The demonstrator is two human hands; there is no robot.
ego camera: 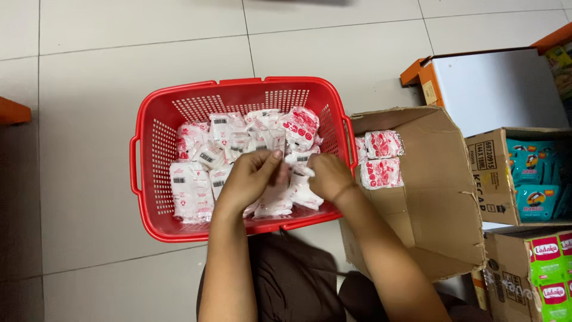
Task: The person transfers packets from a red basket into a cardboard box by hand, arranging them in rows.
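- Head view, looking straight down; far left, an orange edge [13, 111] juts onto the pale, glossy floor tiles [89, 197].
- Next comes the red plastic basket [152, 206]; rigid, perforated walls, rounded corners, moulded side handles; it is well filled with small white sachets [192, 192] printed in red, soft and crinkly.
- Over its near rim, the left hand [250, 179] curls with thumb and fingers pinching a sachet [275, 200]; the right hand [329, 177] pinches the same little cluster from the other side, both just above the pile.
- I judge the thin film could tear if the hands pull against each other; a loose grip could drop a sachet past the rim onto the floor.
- Right of the basket and touching it, a creased brown carton [438, 197] lies open with a few red-and-white packs [381, 158] inside; its torn flap could snag a sleeve.
- Further right, cardboard boxes of teal packets [533, 179] and green packets [551, 268]; matte board, glossy wrappers.
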